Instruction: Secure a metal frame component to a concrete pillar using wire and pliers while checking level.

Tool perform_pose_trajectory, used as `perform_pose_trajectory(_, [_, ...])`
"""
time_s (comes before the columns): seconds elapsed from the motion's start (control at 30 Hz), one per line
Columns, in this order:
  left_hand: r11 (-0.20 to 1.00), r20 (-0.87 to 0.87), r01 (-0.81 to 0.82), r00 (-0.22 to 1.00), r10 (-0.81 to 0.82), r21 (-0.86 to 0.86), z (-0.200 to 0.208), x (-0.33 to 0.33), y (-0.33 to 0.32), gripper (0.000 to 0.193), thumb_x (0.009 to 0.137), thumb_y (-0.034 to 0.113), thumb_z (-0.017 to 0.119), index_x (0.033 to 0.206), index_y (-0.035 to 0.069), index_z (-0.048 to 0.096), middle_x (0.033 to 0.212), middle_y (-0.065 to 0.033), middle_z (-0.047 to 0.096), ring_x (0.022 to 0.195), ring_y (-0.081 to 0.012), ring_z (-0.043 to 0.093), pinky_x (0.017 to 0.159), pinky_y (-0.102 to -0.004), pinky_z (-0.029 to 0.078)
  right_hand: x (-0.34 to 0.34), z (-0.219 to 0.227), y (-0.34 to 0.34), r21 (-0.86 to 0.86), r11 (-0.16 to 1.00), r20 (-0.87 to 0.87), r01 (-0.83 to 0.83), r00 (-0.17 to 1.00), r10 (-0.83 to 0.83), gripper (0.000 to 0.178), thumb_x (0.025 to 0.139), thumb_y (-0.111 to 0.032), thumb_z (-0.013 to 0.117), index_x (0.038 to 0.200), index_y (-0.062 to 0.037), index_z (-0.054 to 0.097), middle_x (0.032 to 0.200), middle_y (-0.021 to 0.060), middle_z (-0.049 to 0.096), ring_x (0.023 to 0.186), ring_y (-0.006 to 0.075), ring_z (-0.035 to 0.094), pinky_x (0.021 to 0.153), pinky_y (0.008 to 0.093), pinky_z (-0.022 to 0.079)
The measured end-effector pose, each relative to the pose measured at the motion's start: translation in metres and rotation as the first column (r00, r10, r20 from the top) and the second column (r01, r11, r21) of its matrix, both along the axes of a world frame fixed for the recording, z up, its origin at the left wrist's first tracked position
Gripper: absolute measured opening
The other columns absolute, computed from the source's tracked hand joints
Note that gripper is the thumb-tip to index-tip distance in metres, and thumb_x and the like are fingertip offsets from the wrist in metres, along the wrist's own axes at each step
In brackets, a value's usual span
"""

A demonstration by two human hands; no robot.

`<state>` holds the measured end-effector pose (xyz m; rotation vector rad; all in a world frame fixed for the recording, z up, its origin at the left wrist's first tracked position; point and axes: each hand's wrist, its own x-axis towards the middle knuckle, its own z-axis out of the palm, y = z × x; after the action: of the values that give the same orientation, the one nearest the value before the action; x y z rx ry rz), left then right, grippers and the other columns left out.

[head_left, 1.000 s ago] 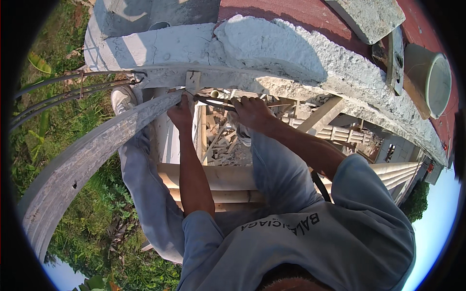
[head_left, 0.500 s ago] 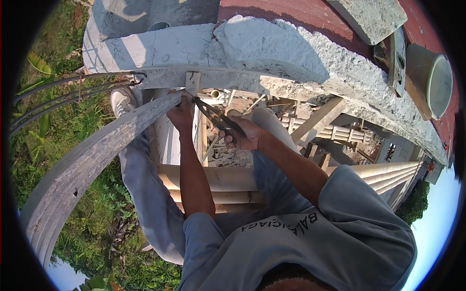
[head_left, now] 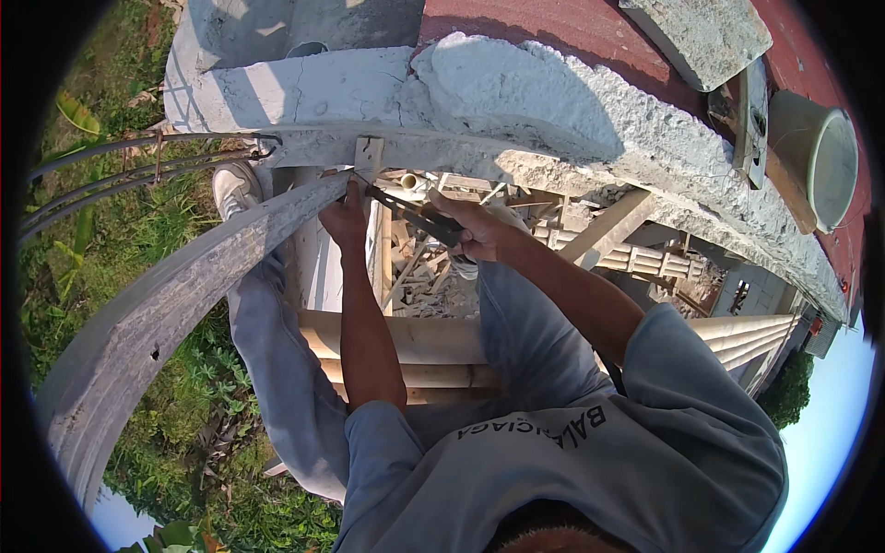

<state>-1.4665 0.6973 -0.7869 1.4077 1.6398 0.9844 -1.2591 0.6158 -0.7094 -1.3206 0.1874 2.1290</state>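
Right grip (head_left: 475, 231) is closed around the handles of the dark pincers (head_left: 426, 219), which extend to its left, long axis running far-left. Left grip (head_left: 343, 219), nearer the pincer head, touches the grey beam's (head_left: 212, 246) far end; its hold cannot be determined.

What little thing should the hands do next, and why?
Perhaps the right hand should turn the pincers slightly, since it grips their handles and their head sits close beside the left hand, at the end of the grey plank.

Beam (head_left: 198, 276) cut off lower left — pincers (head_left: 417, 216), tips too small
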Motion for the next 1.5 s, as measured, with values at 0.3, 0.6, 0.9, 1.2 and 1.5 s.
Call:
perform_pose_trajectory(0.3, [0.999, 0.081, 0.017, 0.997, -0.02, 0.042, 0.002, 0.001, 0.001, 0.019, 0.083, 0.0, 0.062, 0.1, -0.005, 0.058, 0.089, -0.0124, 0.061, 0.085, -0.0199, 0.058, 0.082, -0.0329, 0.046, -0.013, 0.008, 0.006, 0.079, 0.673, 0.305, -0.735, 0.661, 0.686, 0.049, 0.075, -0.033, 0.068, 0.111, -0.0029, 0.053, 0.08, 0.0071, 0.057, 0.06, 0.0146, 0.052, 0.052, 0.0304, 0.043])
perform_pose_trajectory(0.6, [0.998, -0.061, 0.032, 0.998, -0.029, 0.049, 0.001, -0.001, 0.001, 0.03, 0.085, 0.011, 0.068, 0.11, -0.006, 0.062, 0.098, -0.0136, 0.069, 0.09, -0.0175, 0.063, 0.081, -0.0318, 0.049, -0.013, -0.007, -0.007, -0.283, 0.232, 0.959, -0.931, -0.28, 0.046, 0.044, 0.091, -0.038, 0.053, 0.12, -0.0042, 0.053, 0.099, 0.0189, 0.062, 0.098, 0.0388, 0.062, 0.086, 0.0503, 0.046])
perform_pose_trajectory(0.9, [0.997, 0.031, -0.029, 0.999, 0.026, 0.07, -0.002, 0.001, 0.0, 0.026, 0.082, 0.0, 0.063, 0.108, -0.006, 0.059, 0.093, -0.0161, 0.063, 0.086, -0.0249, 0.062, 0.083, -0.0358, 0.047, -0.015, -0.023, -0.011, 0.05, 0.98, -0.438, -0.192, 0.877, 0.194, 0.051, 0.098, -0.057, 0.039, 0.11, -0.0096, 0.055, 0.08, 0.0043, 0.06, 0.066, 0.0137, 0.058, 0.06, 0.0292, 0.051])
perform_pose_trajectory(1.2, [0.998, -0.051, 0.046, 0.998, -0.044, 0.033, -0.007, -0.009, 0.001, 0.035, 0.085, 0.007, 0.066, 0.116, -0.006, 0.059, 0.1, -0.0115, 0.068, 0.091, -0.0157, 0.062, 0.083, -0.0299, 0.047, 0.002, 0.008, 0.007, 0.241, 0.756, 0.347, -0.608, 0.782, 0.518, 0.072, 0.078, -0.034, 0.078, 0.129, -0.0029, 0.037, 0.091, 0.0119, 0.064, 0.068, 0.0218, 0.068, 0.062, 0.0335, 0.059])
perform_pose_trajectory(1.5, [0.999, 0.031, -0.003, 1.0, 0.002, 0.035, 0.001, 0.002, 0.0, 0.025, 0.082, -0.001, 0.063, 0.106, -0.007, 0.058, 0.095, -0.0152, 0.064, 0.087, -0.0235, 0.062, 0.081, -0.0344, 0.049, 0.028, 0.019, 0.041, -0.203, -0.088, 0.955, -0.975, -0.217, 0.202, 0.073, 0.075, -0.029, 0.07, 0.137, -0.0056, 0.041, 0.105, 0.02, 0.062, 0.089, 0.0346, 0.065, 0.075, 0.0459, 0.052])
